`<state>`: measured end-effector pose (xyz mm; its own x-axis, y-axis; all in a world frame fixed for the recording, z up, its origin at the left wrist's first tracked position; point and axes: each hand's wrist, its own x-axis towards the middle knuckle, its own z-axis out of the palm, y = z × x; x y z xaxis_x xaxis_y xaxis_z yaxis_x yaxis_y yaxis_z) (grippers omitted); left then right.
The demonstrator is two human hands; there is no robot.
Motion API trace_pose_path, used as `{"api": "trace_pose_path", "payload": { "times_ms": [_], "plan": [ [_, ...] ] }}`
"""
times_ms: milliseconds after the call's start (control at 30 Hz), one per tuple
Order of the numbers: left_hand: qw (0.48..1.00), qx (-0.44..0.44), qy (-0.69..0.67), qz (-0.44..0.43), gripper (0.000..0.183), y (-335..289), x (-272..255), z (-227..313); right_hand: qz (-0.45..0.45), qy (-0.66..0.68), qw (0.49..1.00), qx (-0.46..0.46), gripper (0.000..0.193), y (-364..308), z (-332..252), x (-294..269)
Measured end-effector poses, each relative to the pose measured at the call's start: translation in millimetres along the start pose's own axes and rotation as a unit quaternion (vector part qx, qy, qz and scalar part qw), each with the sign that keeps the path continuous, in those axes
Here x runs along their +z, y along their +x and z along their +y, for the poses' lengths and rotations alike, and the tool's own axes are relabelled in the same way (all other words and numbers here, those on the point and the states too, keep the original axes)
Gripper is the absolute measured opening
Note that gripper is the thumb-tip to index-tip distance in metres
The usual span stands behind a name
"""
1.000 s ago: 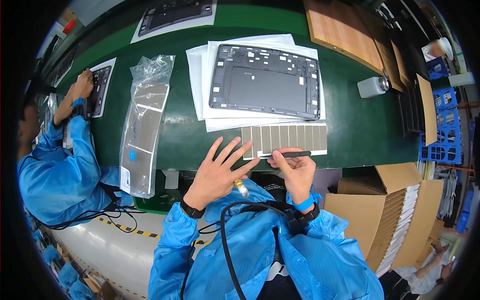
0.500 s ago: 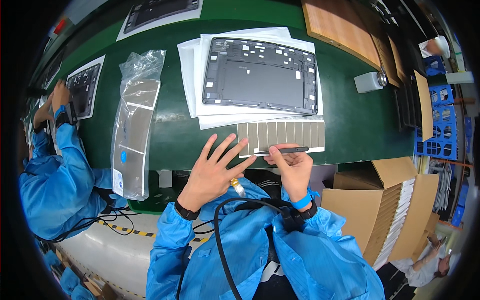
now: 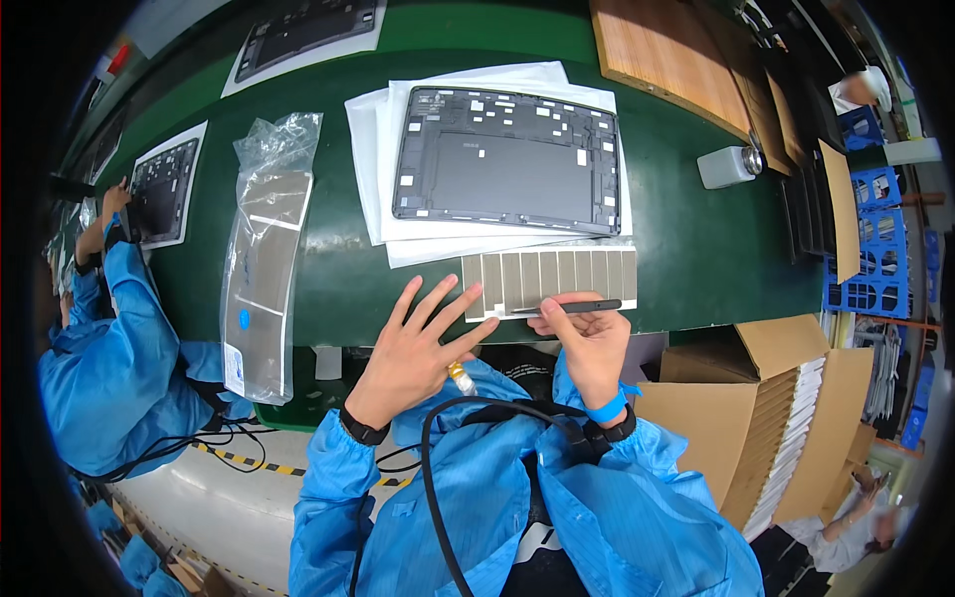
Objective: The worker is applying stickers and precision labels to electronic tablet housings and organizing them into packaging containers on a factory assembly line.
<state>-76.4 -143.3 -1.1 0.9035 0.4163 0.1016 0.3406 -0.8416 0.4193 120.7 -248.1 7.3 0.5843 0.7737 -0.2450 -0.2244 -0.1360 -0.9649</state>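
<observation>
A sheet of grey-brown strips on a pale backing lies along the table's near edge. My left hand is spread, its fingertips resting at the sheet's left end. Between thumb and fingers my right hand grips dark tweezers, whose tips point left at the lower edge of the strips. Just beyond the sheet, a dark tablet back shell dotted with small white pads rests on white foam sheets. To the left is a clear plastic bag holding larger grey-brown sheets.
A white bottle stands at the right, near a wooden board. Below the table's right edge is an open cardboard box with packed layers. At the left, a co-worker in a blue sleeve handles another shell. A black cable crosses my front.
The tweezer tips have shifted slightly along the sheet's lower edge. My left hand stays spread at its left end. The whole view has moved a little.
</observation>
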Motion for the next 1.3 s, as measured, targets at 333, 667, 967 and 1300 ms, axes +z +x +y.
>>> {"api": "trace_pose_path", "payload": {
  "times_ms": [333,667,967,1300],
  "plan": [
    [0.981,0.11,-0.127,0.101,0.012,85,-106,-8,0.053,-0.002,0.982,-0.183,0.02,158,-94,-70],
    [0.987,0.145,0.067,-0.017,0.043,241,-44,-64,0.026,0.008,0.992,-0.124,0.017,222,-50,-59],
    [0.989,0.119,0.059,-0.061,0.056,262,-41,-63,0.037,0.017,0.991,-0.125,0.014,226,-53,-59],
    [0.978,0.143,0.138,-0.061,0.057,264,-34,-58,0.052,-0.034,0.985,-0.162,0.015,218,-54,-56]
  ]
}}
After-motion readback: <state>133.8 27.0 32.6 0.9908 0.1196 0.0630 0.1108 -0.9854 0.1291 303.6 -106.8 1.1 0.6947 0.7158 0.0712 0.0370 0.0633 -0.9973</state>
